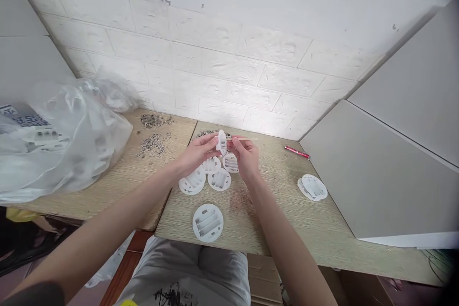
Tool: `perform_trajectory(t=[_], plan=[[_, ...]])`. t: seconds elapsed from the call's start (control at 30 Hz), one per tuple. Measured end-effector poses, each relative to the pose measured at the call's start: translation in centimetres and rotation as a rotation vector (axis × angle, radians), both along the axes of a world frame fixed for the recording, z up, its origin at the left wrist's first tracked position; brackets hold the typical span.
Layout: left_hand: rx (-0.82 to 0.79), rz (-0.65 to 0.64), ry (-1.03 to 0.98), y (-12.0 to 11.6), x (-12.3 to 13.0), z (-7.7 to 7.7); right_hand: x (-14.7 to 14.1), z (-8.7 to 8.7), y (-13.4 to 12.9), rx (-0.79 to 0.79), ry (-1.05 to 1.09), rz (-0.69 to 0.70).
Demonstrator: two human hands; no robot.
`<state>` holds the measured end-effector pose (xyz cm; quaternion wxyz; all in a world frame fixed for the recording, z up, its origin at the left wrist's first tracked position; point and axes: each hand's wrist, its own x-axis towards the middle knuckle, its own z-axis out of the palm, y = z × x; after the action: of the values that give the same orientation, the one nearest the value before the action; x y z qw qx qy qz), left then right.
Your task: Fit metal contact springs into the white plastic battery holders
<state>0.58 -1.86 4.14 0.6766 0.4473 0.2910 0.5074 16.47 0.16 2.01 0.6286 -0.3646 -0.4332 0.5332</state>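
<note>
My left hand (201, 150) is closed on a small white plastic disc (222, 142), held up on its edge above the table. In my right hand (245, 154) a thin pale stick (251, 139) is pinched, its near end against or close to the disc. Below my hands lie several white round battery holders, among them one (219, 180) and a larger one (192, 182) to its left. Another white round holder (208, 223), with slots and metal springs, rests near the table's front edge. Small metal parts behind my hands are partly hidden.
Piles of small metal parts (152, 146) lie on the left table (168, 153), beside a big clear plastic bag (107, 138). A red pen (297, 152) and stacked white discs (312, 187) lie right, near a grey panel (387, 177). A white brick-patterned wall (236, 67) stands behind.
</note>
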Motion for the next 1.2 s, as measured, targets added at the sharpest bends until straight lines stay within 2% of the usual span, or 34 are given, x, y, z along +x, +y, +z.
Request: perform_trajectory(t=[0.07,0.2,0.3,0.4,0.53,0.77,1.2], plan=[[-0.033,-0.071,0.014,0.9,-0.5,-0.5,-0.1,-1.0,0.3,-0.013,0.041,-0.012],[-0.088,-0.072,-0.055,2.4,-1.2,-2.5,-0.3,-2.8,0.1,-0.001,-0.009,-0.034],[-0.076,-0.056,-0.081,2.8,-1.6,-3.7,-0.6,-3.2,-0.1,0.058,-0.088,-0.064],[-0.074,-0.041,-0.053,2.9,-1.9,-4.1,-0.8,-3.1,-0.3,0.113,-0.122,-0.086],[-0.054,-0.025,-0.056,2.7,-1.9,-4.1,-1.1,-3.1,-0.4,0.164,-0.156,-0.093],[-0.046,0.021,0.008,2.3,-1.4,-3.9,-1.5,-3.7,-0.7,0.189,-0.228,-0.206],[-0.036,0.03,0.134,1.4,-1.3,-2.6,-1.0,-2.4,-1.7,0.249,-0.421,-0.203]])
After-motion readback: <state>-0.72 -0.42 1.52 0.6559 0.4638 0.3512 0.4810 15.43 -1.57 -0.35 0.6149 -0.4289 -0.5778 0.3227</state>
